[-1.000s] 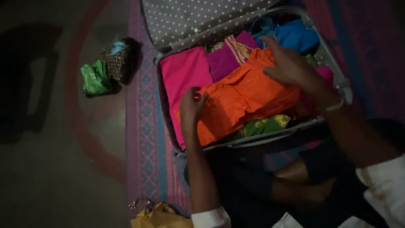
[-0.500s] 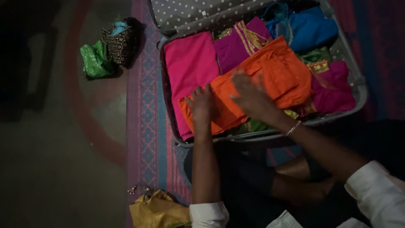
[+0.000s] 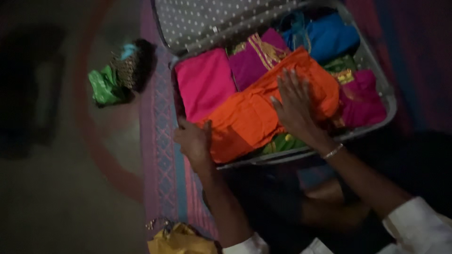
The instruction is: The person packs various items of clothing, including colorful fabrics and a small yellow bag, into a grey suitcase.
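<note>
An open suitcase (image 3: 376, 77) lies on a patterned mat, full of folded clothes. On top is a folded orange garment (image 3: 249, 115). My right hand (image 3: 294, 106) lies flat on it with fingers spread. My left hand (image 3: 193, 140) rests at the suitcase's near left corner, against the orange garment's edge. Around the orange piece lie a pink cloth (image 3: 203, 82), a purple garment with gold trim (image 3: 256, 56), a blue garment (image 3: 325, 37) and a magenta one (image 3: 362, 99).
The suitcase lid (image 3: 207, 19), lined in dotted fabric, stands open at the back. A green cloth bundle (image 3: 104, 87) and a dark patterned bag (image 3: 129, 68) sit on the floor to the left. A yellow cloth (image 3: 181, 240) lies near my left elbow.
My left hand slid off the orange garment to the suitcase's near left corner. My right hand shifted right across the garment and lies flat on it.
</note>
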